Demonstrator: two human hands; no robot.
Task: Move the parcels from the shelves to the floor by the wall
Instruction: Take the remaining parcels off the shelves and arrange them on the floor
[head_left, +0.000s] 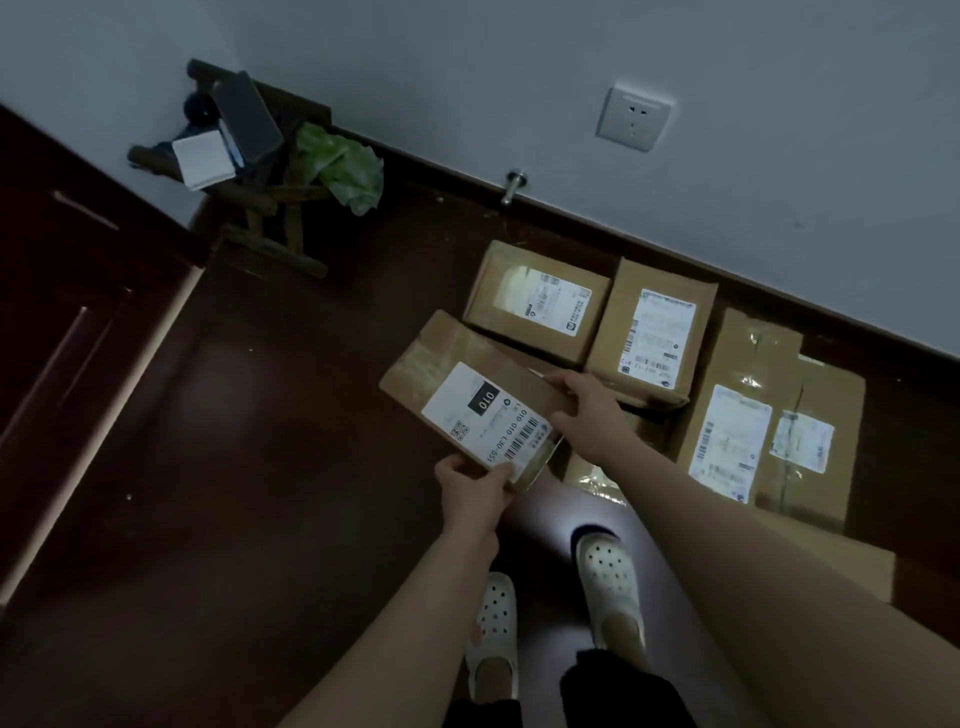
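In the head view, the left hand (470, 486) pinched the near corner and the right hand (587, 410) gripped the right edge of a labelled parcel (467, 384), held low just left of three parcels (654, 332) lying by the wall (519, 78), so lowering it onto the floor (260, 415) beside them seemed next.

"What are the two hands doing?"

"Both bare arms reach forward and down, nearly straight. The left hand (472, 486) pinches the near corner of a parcel (447, 353), thumb on top, the other fingers tucked under."

"And the right hand (587, 410)?"

"It grips the side of the same parcel, fingers curled round the edge, back of the hand facing up."

"Do the hands touch?"

"No. They are apart, with a bit of parcel between their fingertips."
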